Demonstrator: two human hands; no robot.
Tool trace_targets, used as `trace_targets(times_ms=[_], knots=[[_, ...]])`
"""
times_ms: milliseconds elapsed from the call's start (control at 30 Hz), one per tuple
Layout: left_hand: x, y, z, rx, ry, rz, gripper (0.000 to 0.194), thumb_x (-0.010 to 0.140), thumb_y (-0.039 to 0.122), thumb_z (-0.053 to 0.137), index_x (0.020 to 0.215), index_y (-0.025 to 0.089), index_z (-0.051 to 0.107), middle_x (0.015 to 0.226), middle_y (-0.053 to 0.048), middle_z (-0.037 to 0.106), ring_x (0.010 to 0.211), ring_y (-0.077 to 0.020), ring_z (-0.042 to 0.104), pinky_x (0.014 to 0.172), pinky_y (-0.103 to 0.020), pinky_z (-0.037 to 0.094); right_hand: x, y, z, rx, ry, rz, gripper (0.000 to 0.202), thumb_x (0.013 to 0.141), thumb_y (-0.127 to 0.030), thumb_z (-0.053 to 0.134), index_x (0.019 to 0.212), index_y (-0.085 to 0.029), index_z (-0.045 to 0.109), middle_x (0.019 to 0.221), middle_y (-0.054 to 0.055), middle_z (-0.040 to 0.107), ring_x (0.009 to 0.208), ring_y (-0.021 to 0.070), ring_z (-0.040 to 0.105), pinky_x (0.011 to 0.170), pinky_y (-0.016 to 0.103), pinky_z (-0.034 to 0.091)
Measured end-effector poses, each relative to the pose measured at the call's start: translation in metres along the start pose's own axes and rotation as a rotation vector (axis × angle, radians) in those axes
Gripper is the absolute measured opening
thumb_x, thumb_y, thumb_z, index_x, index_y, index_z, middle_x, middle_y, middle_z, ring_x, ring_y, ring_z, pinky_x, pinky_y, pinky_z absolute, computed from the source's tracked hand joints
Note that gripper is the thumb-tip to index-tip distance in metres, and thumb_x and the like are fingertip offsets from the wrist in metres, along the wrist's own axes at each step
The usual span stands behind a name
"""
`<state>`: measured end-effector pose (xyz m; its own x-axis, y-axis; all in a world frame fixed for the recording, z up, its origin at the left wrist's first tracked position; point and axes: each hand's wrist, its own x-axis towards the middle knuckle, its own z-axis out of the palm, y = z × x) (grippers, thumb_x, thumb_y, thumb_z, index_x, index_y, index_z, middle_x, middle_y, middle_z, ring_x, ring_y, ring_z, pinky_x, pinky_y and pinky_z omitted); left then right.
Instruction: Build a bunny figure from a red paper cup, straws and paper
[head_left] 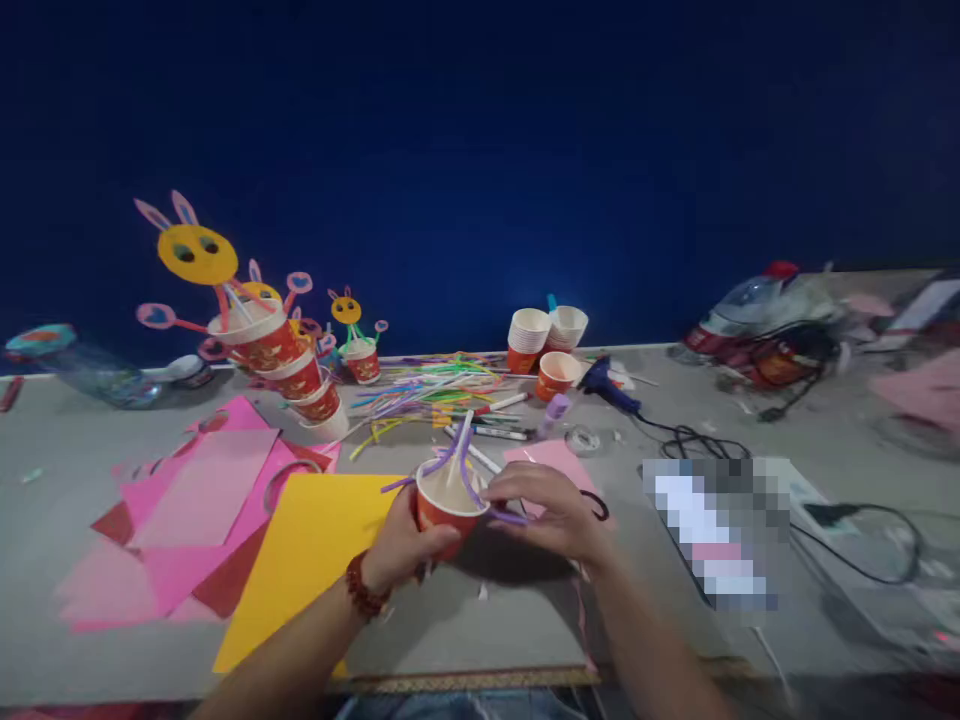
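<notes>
A red paper cup [442, 515] with a white inside is upright above the table, tilted slightly. My left hand [412, 540], with a beaded bracelet at the wrist, wraps round its left and front side. Purple pipe cleaners [466, 470] and a white stick [461, 440] rise from inside the cup, and purple ends hang out over both sides. At the cup's right rim my right hand [547, 505] has its fingers pinched on the right-hand purple pipe cleaner. Yellow paper [315, 550] lies beside my left hand.
Finished cup figures [259, 345] with yellow faces stand at the back left by pink paper [217, 480]. Behind the cup lie pipe cleaners [442, 385] and markers [502, 432]. Stacked cups [529, 340], a glue gun [611, 385] with cable and a blurred-out device [712, 530] are rightward.
</notes>
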<state>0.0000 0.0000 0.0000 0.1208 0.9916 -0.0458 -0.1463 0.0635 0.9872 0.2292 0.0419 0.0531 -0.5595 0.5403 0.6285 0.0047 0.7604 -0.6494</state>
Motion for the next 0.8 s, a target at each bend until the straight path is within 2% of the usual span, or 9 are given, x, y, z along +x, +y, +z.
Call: trace_targets(times_ms=[133, 333, 500, 667, 800], knots=[[0.003, 0.006, -0.007, 0.055, -0.090, -0.031, 0.080, 0.052, 0.048, 0.090, 0.117, 0.013, 0.061, 0.115, -0.016, 0.071, 0.106, -0.0338, 0.066, 0.094, -0.043, 0.052, -0.001, 0.001, -0.002, 0.036, -0.028, -0.016, 0.019, 0.092, -0.035, 0.067, 0.104, -0.020, 0.070, 0.085, 0.007, 0.074, 0.079, 0.0184, 0.068, 0.072, 0.029, 0.049], [0.004, 0.013, -0.008, 0.051, -0.220, -0.046, 0.076, 0.059, 0.047, 0.087, 0.120, 0.012, 0.060, 0.118, -0.015, 0.070, 0.107, -0.0330, 0.065, 0.093, -0.044, 0.052, -0.005, 0.002, -0.001, 0.028, -0.065, 0.057, 0.014, 0.084, -0.029, 0.077, 0.092, -0.019, 0.071, 0.075, 0.004, 0.072, 0.070, 0.0162, 0.066, 0.067, 0.027, 0.047], [0.004, 0.014, -0.005, 0.080, -0.193, -0.042, 0.077, 0.057, 0.049, 0.088, 0.118, 0.012, 0.061, 0.114, -0.015, 0.071, 0.103, -0.0320, 0.066, 0.090, -0.043, 0.054, -0.006, 0.002, -0.001, 0.006, -0.071, 0.100, 0.016, 0.084, -0.034, 0.076, 0.087, -0.019, 0.070, 0.073, 0.003, 0.072, 0.067, 0.0158, 0.065, 0.065, 0.026, 0.046], [0.003, 0.016, -0.001, 0.084, -0.212, -0.019, 0.070, 0.061, 0.050, 0.086, 0.117, 0.014, 0.065, 0.111, -0.012, 0.073, 0.100, -0.0308, 0.067, 0.089, -0.041, 0.054, -0.006, 0.001, -0.004, -0.014, -0.084, 0.118, 0.019, 0.088, -0.037, 0.072, 0.085, -0.018, 0.070, 0.072, 0.004, 0.071, 0.067, 0.0159, 0.065, 0.065, 0.026, 0.045], [0.002, 0.013, 0.000, 0.073, -0.192, -0.006, 0.080, 0.054, 0.053, 0.089, 0.119, 0.014, 0.064, 0.115, -0.014, 0.071, 0.105, -0.0336, 0.066, 0.094, -0.045, 0.052, -0.006, 0.001, -0.006, -0.018, -0.094, 0.127, 0.020, 0.090, -0.038, 0.069, 0.087, -0.019, 0.071, 0.075, 0.005, 0.073, 0.070, 0.0165, 0.066, 0.066, 0.026, 0.046]])
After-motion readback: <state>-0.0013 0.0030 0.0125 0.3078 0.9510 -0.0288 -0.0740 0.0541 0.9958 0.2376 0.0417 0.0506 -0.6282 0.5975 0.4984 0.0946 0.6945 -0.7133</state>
